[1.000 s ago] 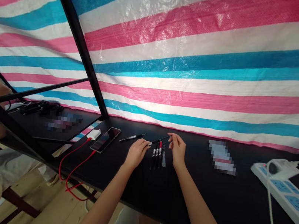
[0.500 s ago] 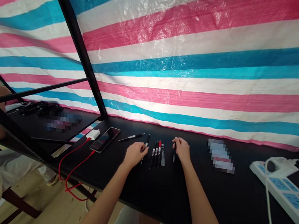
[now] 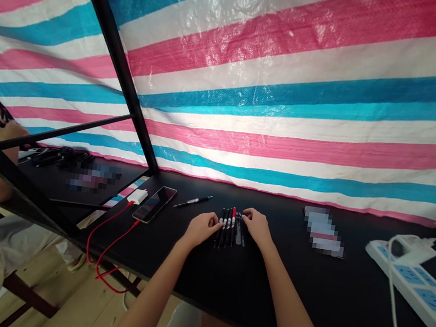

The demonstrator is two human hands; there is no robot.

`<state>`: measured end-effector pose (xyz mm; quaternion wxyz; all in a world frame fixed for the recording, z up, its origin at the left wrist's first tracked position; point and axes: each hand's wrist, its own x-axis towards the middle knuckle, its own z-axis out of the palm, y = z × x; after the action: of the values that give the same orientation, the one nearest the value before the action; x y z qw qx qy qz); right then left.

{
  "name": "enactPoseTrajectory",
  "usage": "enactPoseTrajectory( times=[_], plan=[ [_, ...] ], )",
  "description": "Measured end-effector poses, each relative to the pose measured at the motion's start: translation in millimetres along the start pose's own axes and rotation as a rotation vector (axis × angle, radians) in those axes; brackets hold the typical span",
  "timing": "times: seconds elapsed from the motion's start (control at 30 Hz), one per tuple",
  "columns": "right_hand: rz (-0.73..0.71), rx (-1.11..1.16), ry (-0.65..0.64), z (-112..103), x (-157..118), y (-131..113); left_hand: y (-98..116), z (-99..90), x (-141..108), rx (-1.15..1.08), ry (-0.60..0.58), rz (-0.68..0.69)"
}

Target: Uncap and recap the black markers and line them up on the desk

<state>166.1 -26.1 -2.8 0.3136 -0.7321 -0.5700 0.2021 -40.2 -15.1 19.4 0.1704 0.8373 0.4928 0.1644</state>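
Several pens (image 3: 227, 229) lie side by side on the black table, with dark barrels, white bands and one red top. Along the row's right side are thin, greyish pen refills (image 3: 239, 229). My left hand (image 3: 202, 228) is at the left end of the row, its thumb and fingers closed on the outermost pen there. At the right end, my right hand (image 3: 256, 227) pinches the top of a thin refill beside the others. Its curled fingers partly hide the refill. A separate black pen (image 3: 193, 201) lies slanted beyond my left hand.
To the left lie a phone (image 3: 154, 204) and a white charger (image 3: 138, 196) with a red cable (image 3: 109, 218). A blurred-out item (image 3: 322, 231) and a white power strip (image 3: 415, 283) are on the right. Behind a black frame (image 3: 115, 55), another person's hand (image 3: 12, 131) holds something dark.
My left hand has brought its pen right against the left of the row. My right hand has moved left with its refill to the row's right end. The other person's hand has shifted.
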Motion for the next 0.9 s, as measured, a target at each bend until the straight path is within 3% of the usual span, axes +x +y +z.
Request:
enactPoseTrajectory(
  times=[0.2, 0.33, 0.47, 0.6, 0.77, 0.9],
  plan=[
    [-0.048, 0.059, -0.14, -6, 3, 4, -2, 2.4, 1, -0.056, -0.006, 0.031],
    [-0.068, 0.057, -0.14, -7, 0, 2, -2, 3.6, 1, -0.045, 0.006, 0.043],
    [-0.065, 0.053, -0.127, -6, -4, -1, -7, 6.6, 2, 0.106, 0.215, 0.036],
    [-0.036, 0.074, -0.123, -6, -5, -2, -30, 9.9, 8, 0.302, 0.455, -0.04],
    [-0.044, 0.061, -0.139, -8, -6, -2, -57, 9.4, 14, 0.442, 0.416, -0.175],
    [-0.04, 0.014, -0.145, -9, -7, -5, -52, 7.7, 11, 0.525, 0.36, -0.144]
  ],
)
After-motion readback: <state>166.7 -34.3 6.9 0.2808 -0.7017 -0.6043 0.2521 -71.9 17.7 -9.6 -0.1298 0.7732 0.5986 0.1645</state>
